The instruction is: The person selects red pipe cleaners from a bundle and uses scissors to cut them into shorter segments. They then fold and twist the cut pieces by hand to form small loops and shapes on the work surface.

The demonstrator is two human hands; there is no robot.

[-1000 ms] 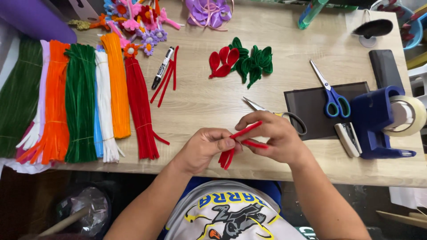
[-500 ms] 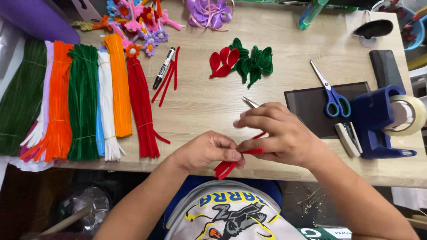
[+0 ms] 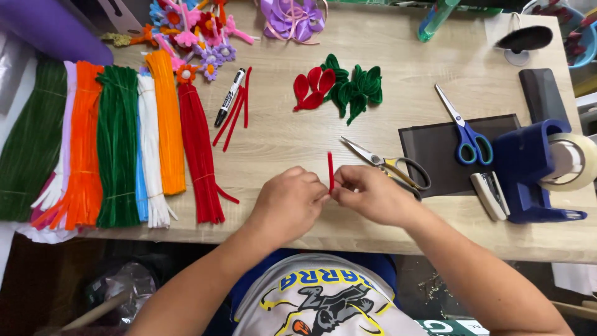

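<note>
Item: red pipe cleaner (image 3: 331,169), now upright between your hands above the table (image 3: 280,140); half a second ago it lay low and folded. Left hand (image 3: 291,204) and right hand (image 3: 372,195) pinch its base closed. Reading: shaping continues.

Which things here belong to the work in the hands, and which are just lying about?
In use: red pipe cleaner, pinched upright between left hand and right hand.

Lying about: blue scissors, yellow scissors, tape dispenser, black marker, green pipe-cleaner leaves, red pipe-cleaner bundle.
</note>
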